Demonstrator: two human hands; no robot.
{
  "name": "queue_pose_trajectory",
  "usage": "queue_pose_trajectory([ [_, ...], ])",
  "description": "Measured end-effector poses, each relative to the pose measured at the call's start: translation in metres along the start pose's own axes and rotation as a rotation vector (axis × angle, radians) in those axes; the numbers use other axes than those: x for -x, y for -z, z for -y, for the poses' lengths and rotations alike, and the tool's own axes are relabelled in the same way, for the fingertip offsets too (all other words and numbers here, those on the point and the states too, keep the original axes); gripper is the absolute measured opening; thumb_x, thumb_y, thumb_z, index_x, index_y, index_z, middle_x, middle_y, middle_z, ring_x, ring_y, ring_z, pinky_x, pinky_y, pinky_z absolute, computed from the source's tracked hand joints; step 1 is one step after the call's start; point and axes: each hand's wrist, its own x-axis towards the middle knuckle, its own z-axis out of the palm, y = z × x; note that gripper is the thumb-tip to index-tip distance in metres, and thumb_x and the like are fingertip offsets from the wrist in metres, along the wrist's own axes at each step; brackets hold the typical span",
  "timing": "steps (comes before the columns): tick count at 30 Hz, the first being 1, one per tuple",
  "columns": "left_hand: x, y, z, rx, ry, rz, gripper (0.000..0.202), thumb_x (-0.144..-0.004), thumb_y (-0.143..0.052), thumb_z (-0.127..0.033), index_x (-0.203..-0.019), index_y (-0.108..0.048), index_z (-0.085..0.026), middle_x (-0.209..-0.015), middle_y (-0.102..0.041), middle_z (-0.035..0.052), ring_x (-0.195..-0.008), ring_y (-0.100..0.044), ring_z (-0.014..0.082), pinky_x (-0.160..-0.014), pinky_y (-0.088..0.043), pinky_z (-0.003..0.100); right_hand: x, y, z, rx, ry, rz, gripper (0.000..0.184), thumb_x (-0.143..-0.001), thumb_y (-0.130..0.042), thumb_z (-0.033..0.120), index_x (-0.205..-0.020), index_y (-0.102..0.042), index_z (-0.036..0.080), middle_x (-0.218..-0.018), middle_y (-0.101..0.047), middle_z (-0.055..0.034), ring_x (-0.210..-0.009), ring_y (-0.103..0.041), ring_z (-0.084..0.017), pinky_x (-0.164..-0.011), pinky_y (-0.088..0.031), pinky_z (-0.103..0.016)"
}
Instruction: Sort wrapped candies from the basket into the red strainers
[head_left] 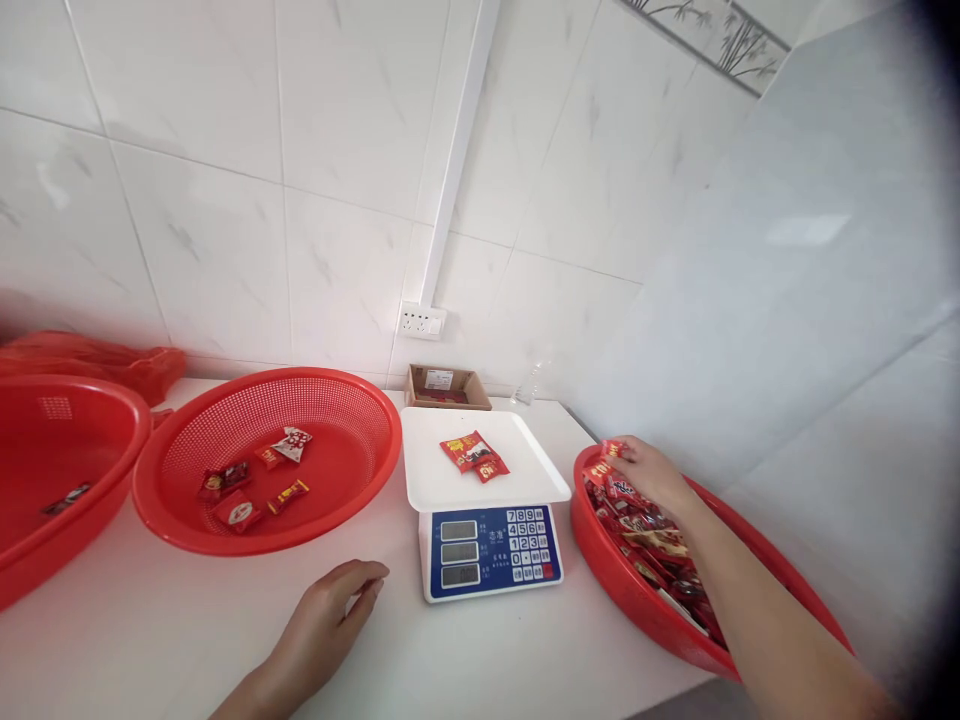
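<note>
My right hand (649, 472) reaches into a red basin (600, 560) full of red snack packets at the right, its fingers closed on a small red packet (611, 450) at the basin's far rim. On the white table my left hand (330, 615) rests with fingers loosely curled, holding nothing, just left of a blue-and-white scale (487, 550). Two red packets (474, 455) lie on the scale's white tray (450, 485). A red mesh basket (352, 420) left of the scale holds several packets (251, 480).
Another red basin (67, 440) with one dark packet sits at the far left, a red plastic bag (97, 360) behind it. A small cardboard box (448, 387) and a wall socket (421, 320) are behind the scale. Tiled walls close in at back and right.
</note>
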Motion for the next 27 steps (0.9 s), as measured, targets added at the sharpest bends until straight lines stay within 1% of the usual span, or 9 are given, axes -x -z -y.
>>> queue_pose_trajectory([
  [3,0.000,0.000,-0.001,0.009,0.001,0.014,0.023,-0.086,-0.040,-0.030,-0.092,-0.061,-0.024,-0.087,-0.066,0.0014,-0.077,-0.062,0.0147,-0.070,-0.050,0.023,0.008,-0.021,0.035,-0.362,0.057,0.090,0.023,-0.076,-0.048,0.023,-0.098,-0.052,0.018,-0.093,-0.068,-0.0070,-0.086,-0.065,-0.018,-0.076,-0.050,-0.027],
  [5,-0.001,0.001,-0.002,0.011,0.013,0.016,0.023,-0.086,-0.039,-0.029,-0.093,-0.061,-0.023,-0.087,-0.066,0.0017,-0.078,-0.061,0.0149,-0.071,-0.050,0.024,0.011,-0.044,0.059,-0.473,0.127,0.181,0.021,-0.076,-0.050,0.025,-0.097,-0.051,0.019,-0.088,-0.068,-0.0047,-0.083,-0.065,-0.017,-0.076,-0.052,-0.029],
  [9,-0.001,0.002,-0.002,0.018,0.062,-0.001,0.023,-0.086,-0.039,-0.029,-0.092,-0.061,-0.022,-0.088,-0.066,0.0021,-0.078,-0.060,0.0147,-0.069,-0.049,0.024,0.012,-0.087,0.097,-0.482,0.277,0.345,0.018,-0.077,-0.049,0.023,-0.095,-0.050,0.020,-0.081,-0.067,-0.0013,-0.077,-0.065,-0.016,-0.071,-0.052,-0.029],
  [12,-0.002,0.003,-0.001,0.025,0.082,-0.021,0.023,-0.086,-0.039,-0.028,-0.091,-0.061,-0.022,-0.086,-0.065,0.0016,-0.076,-0.060,0.0142,-0.066,-0.048,0.023,0.013,-0.101,0.113,-0.362,0.336,0.319,0.011,-0.078,-0.048,0.025,-0.087,-0.051,0.020,-0.084,-0.066,-0.0015,-0.074,-0.064,-0.015,-0.066,-0.051,-0.026],
  [15,-0.002,0.003,-0.002,0.049,0.071,-0.021,0.022,-0.086,-0.040,-0.028,-0.091,-0.061,-0.022,-0.087,-0.065,0.0017,-0.077,-0.059,0.0143,-0.068,-0.048,0.024,0.017,-0.104,0.121,-0.288,0.392,0.266,0.013,-0.080,-0.048,0.030,-0.086,-0.054,0.020,-0.089,-0.066,-0.0026,-0.077,-0.063,-0.015,-0.067,-0.049,-0.026],
  [19,-0.001,0.003,-0.004,0.063,0.065,0.004,0.024,-0.087,-0.039,-0.030,-0.091,-0.061,-0.022,-0.086,-0.065,0.0026,-0.077,-0.059,0.0151,-0.070,-0.048,0.025,0.023,-0.106,0.127,-0.293,0.407,0.280,0.027,-0.081,-0.047,0.032,-0.104,-0.056,0.021,-0.100,-0.066,-0.0046,-0.089,-0.061,-0.017,-0.078,-0.048,-0.028],
  [21,-0.001,0.003,-0.004,0.061,0.066,0.009,0.025,-0.087,-0.038,-0.030,-0.092,-0.061,-0.022,-0.086,-0.065,0.0028,-0.077,-0.059,0.0152,-0.070,-0.048,0.025,0.025,-0.108,0.127,-0.228,0.416,0.214,0.032,-0.081,-0.047,0.032,-0.109,-0.056,0.021,-0.106,-0.064,-0.0061,-0.097,-0.059,-0.018,-0.084,-0.046,-0.031],
  [24,-0.001,0.003,-0.003,0.045,0.059,0.003,0.024,-0.086,-0.039,-0.029,-0.092,-0.061,-0.022,-0.085,-0.065,0.0026,-0.076,-0.059,0.0149,-0.069,-0.048,0.024,0.024,-0.109,0.122,-0.076,0.485,0.096,0.034,-0.082,-0.046,0.031,-0.112,-0.055,0.019,-0.118,-0.058,-0.0085,-0.110,-0.052,-0.020,-0.095,-0.039,-0.035],
  [27,-0.001,0.003,-0.002,0.029,0.052,-0.007,0.023,-0.086,-0.040,-0.026,-0.091,-0.062,-0.023,-0.084,-0.065,0.0018,-0.074,-0.059,0.0141,-0.068,-0.048,0.023,0.018,-0.103,0.102,0.032,0.492,0.082,0.036,-0.082,-0.044,0.026,-0.116,-0.053,0.017,-0.124,-0.054,-0.0102,-0.115,-0.047,-0.021,-0.100,-0.035,-0.035],
])
